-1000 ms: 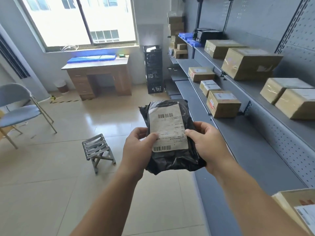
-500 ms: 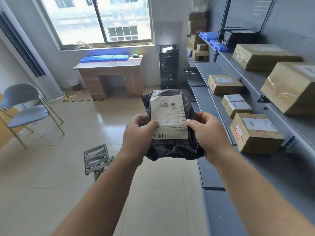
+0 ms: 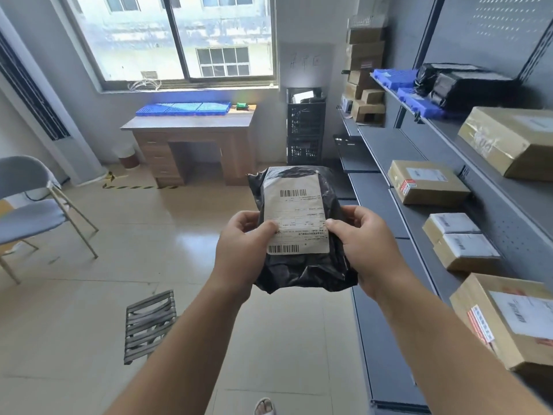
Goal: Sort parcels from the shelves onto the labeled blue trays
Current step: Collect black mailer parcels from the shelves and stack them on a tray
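Observation:
A black plastic parcel (image 3: 302,271) with a white barcode label is held upright in front of me at chest height. My left hand (image 3: 244,250) grips its left edge, thumb on the label. My right hand (image 3: 363,244) grips its right edge, thumb also on the label. Blue trays (image 3: 184,108) lie flat on a wooden desk (image 3: 191,136) under the window, straight ahead. More blue trays (image 3: 395,77) sit on the upper shelf at the right.
Grey shelves (image 3: 386,163) run along the right wall with several cardboard boxes (image 3: 428,181) and black bags (image 3: 460,85). A small folding stool (image 3: 148,324) stands on the floor at lower left. A grey chair (image 3: 30,205) stands at the left; black crates (image 3: 305,127) stand beside the desk.
The view has moved forward along the shelves toward the desk. Both hands still hold the black parcel the same way, now a little nearer the desk.

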`<state>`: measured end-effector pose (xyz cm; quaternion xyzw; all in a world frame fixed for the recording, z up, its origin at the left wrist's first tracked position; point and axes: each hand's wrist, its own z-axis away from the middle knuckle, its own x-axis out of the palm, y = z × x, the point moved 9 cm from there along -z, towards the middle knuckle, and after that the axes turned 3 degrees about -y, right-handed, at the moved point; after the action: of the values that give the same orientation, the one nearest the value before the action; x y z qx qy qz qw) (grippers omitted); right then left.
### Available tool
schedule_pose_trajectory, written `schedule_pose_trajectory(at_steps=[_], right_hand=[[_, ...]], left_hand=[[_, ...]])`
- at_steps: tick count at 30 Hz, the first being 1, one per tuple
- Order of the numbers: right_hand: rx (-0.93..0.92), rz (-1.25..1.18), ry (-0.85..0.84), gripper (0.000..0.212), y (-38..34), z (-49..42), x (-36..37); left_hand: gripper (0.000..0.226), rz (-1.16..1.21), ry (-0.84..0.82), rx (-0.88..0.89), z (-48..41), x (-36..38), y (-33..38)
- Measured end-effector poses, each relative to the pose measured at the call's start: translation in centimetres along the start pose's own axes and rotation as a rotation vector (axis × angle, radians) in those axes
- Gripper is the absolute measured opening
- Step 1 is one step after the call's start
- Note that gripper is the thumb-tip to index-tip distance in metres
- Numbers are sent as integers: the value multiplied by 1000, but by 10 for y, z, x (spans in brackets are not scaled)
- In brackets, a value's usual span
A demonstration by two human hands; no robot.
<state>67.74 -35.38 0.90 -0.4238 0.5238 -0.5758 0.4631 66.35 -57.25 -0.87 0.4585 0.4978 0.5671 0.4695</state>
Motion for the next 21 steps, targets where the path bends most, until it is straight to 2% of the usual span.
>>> schedule_pose_trajectory(at_steps=[3, 9, 16, 21], right_hand=[[-4, 27, 40, 15, -10, -59, 18], [10, 18, 112, 16, -22, -160, 39], [8, 4, 176, 15, -24, -275, 28], [-5, -4, 180, 15, -25, -372, 14]], left_hand=[[19, -3, -29, 3, -67, 7, 4], [29, 6, -97, -21, -185, 26, 15], [29, -6, -166, -35, -298, 79, 18], [29, -27, -149, -20, -382, 123, 19]])
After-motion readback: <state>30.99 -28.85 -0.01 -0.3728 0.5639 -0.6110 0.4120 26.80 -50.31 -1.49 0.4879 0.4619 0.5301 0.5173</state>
